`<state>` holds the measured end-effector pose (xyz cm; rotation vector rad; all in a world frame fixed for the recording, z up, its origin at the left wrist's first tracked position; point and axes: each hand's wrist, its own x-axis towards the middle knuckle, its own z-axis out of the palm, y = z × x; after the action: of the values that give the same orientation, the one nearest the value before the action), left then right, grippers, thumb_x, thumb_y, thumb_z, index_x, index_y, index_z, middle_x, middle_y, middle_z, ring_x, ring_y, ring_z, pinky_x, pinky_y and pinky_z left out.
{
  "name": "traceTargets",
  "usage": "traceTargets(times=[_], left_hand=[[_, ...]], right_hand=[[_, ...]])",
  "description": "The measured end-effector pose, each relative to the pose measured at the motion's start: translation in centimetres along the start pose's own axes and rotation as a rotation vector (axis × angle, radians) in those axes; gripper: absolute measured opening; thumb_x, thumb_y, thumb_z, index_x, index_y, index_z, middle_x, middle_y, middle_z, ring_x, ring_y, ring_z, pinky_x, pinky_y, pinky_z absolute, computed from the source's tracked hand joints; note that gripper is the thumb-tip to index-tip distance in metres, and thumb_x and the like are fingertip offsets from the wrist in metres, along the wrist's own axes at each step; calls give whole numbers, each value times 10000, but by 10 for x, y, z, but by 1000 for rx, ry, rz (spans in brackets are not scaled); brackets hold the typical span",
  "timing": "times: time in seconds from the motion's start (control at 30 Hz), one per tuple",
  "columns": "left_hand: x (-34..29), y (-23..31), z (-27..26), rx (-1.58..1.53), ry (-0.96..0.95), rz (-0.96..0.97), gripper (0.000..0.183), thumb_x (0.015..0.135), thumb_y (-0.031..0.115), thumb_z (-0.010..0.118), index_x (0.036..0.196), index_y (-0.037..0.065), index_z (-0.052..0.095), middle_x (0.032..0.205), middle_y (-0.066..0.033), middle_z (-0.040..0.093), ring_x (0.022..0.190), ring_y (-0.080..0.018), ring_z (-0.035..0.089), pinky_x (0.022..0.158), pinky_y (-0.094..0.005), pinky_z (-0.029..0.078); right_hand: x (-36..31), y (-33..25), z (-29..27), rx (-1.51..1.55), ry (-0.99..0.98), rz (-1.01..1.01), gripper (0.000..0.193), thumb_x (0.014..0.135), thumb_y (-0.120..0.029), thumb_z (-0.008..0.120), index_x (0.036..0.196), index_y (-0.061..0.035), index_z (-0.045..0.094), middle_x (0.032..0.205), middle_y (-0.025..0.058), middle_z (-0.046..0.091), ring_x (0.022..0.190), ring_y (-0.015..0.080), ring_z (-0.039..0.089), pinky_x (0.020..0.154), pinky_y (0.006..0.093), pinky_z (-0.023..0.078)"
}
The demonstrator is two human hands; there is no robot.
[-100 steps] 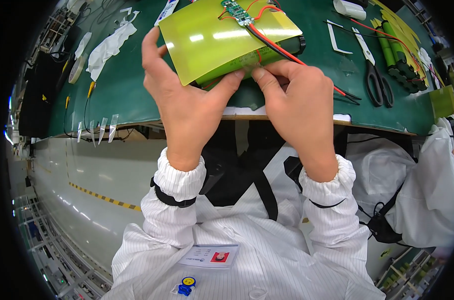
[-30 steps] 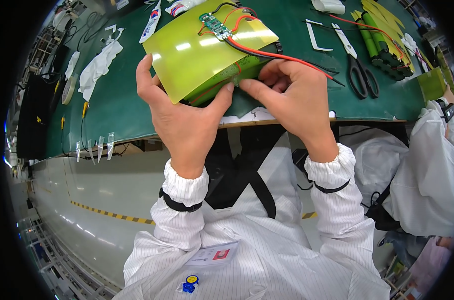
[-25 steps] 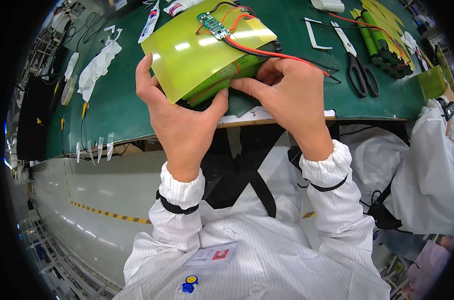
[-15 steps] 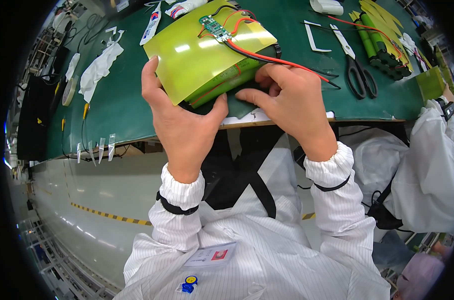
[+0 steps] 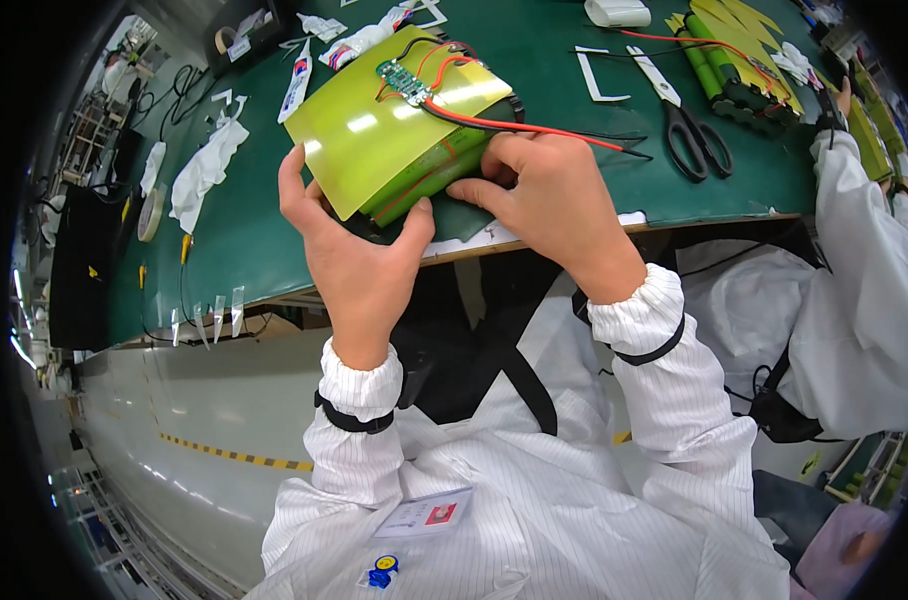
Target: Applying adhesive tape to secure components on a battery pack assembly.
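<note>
A battery pack of green cells point(image 5: 422, 190) rests near the front edge of the bench. A glossy yellow-green insulating sheet point(image 5: 359, 125) covers its top. A small green circuit board point(image 5: 404, 83) lies on the sheet, with red and black wires point(image 5: 534, 128) running off to the right. My left hand point(image 5: 359, 250) grips the pack's left end, thumb at the near side and fingers round the sheet's left corner. My right hand point(image 5: 559, 190) is closed at the near right end, thumb and bent index finger against the pack; its other fingertips are hidden.
Black-handled scissors point(image 5: 689, 135) and a white L-shaped strip point(image 5: 596, 80) lie to the right, before another wired pack point(image 5: 739, 75). A white tube point(image 5: 296, 85), crumpled tissue point(image 5: 206, 170) and tape roll point(image 5: 151, 213) lie left. A co-worker's sleeve point(image 5: 849, 200) reaches in at right.
The view has shifted slightly, so the pack and my hands sit a little further left. Both hands keep nearly the same hold. The co-worker's arm at right has come forward over the bench.
</note>
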<state>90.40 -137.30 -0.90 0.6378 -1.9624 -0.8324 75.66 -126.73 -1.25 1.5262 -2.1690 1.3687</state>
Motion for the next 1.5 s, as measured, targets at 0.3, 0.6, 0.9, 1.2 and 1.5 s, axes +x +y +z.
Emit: traceTargets(times=[0.3, 0.6, 0.9, 1.2, 1.5], left_hand=[[11, 6, 10, -33, 92, -24, 1023, 721, 260, 888, 1439, 32, 196, 1212, -230, 514, 1100, -304, 588, 905, -390, 508], [10, 11, 15, -102, 131, -99, 1039, 709, 232, 893, 1439, 30, 182, 1228, -230, 489, 1113, -296, 572, 913, -385, 506], [10, 12, 21, -247, 217, -105, 886, 801, 122, 788, 1433, 34, 172, 1218, -218, 486, 1111, -276, 565, 925, -385, 497], [10, 12, 25, -265, 190, -86, 735, 872, 51, 702, 1414, 25, 208, 1227, -200, 487, 1112, -233, 564, 933, -343, 478], [-6, 13, -1, -277, 73, -71, 781, 843, 40, 695, 1444, 25, 196, 1303, -203, 450, 1201, -263, 485, 1021, -388, 406]], right_hand=[[-5, -1, 0, 69, -9, 26, 203, 727, -164, 787, 735, -3, 663, 664, 116, 661, 600, 265, 644, 560, 347, 492], [-9, -6, 2, -54, -65, 21, 189, 734, -205, 773, 727, -41, 677, 702, 94, 670, 637, 280, 652, 580, 379, 498], [-19, -17, 8, 75, 134, -97, 217, 768, -107, 730, 982, -75, 707, 631, 57, 592, 539, 237, 588, 498, 352, 452], [-27, -37, 2, -318, 3, -147, 605, 739, -70, 641, 1336, -167, 612, 596, 32, 520, 455, 200, 546, 427, 315, 417], [-28, -40, 2, -359, -30, -114, 691, 699, -73, 653, 1380, -162, 573, 582, 36, 509, 447, 206, 549, 431, 328, 429]])
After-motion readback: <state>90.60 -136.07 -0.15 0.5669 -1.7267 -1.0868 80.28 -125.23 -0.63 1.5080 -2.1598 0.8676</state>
